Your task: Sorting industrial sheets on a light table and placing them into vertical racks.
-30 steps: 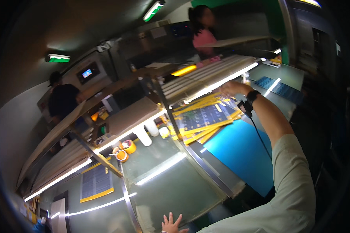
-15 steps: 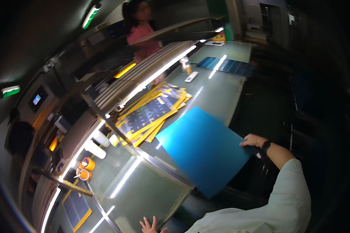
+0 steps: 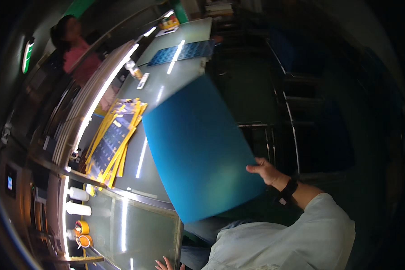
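A large blue rectangular sheet is gripped at its right edge by my right hand. The thumb lies on top and the other fingers are hidden beneath. The sheet is tilted, its left part over the table and its right part past the table's edge. Low in the picture, my left hand shows only its fingers, spread and holding nothing, by the table's near edge.
Yellow-edged dark films lie stacked left of the sheet. A blue patterned panel and a white remote lie farther back. White bottles and orange tape rolls stand under the lit shelf. Metal racks stand right; a person is behind the shelf.
The view has turned to the right. My right hand has carried the blue sheet farther off the table's right edge, and the sheet has turned. The left hand stays low with its fingers spread.
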Demonstrator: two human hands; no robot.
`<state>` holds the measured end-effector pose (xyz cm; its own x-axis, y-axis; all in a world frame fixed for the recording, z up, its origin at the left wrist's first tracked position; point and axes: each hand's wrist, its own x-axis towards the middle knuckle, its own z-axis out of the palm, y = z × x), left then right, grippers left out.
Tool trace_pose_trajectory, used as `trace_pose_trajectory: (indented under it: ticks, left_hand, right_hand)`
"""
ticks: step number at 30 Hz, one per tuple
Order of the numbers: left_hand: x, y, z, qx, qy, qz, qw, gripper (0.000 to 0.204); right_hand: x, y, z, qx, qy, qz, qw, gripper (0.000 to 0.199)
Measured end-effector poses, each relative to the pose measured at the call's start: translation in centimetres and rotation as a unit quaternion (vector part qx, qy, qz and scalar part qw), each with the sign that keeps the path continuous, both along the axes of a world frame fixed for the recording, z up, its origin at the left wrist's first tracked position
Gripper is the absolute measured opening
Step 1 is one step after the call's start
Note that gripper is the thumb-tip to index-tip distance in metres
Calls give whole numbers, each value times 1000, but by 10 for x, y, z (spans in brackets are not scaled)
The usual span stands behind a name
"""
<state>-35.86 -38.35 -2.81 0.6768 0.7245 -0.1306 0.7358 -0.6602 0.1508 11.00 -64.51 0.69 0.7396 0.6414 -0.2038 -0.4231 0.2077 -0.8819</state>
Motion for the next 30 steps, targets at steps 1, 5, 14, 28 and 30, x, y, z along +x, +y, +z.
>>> trace_pose_trajectory:
  ticks: [1,5,14,28,30]
  left_hand:
    - [2,0,0,-5,7,-13,1000,81]
    - [5,-6,4,7,36,12,999,81]
    - [3,-2,-1,36,33,-12,999,84]
    - [23,-13,26,19,103,-19,994,89]
    - [22,-14,25,27,106,-14,994,90]
  right_hand:
    - [2,-14,6,-7,-49,-42,998,25]
    - [19,-65,32,-2,-146,-217,965,23]
    - [54,-107,-11,-425,-415,-390,704,25]
    - [35,-99,-229,-647,-299,-229,663,24]
    - [36,-92,-237,-642,-294,-225,672,23]
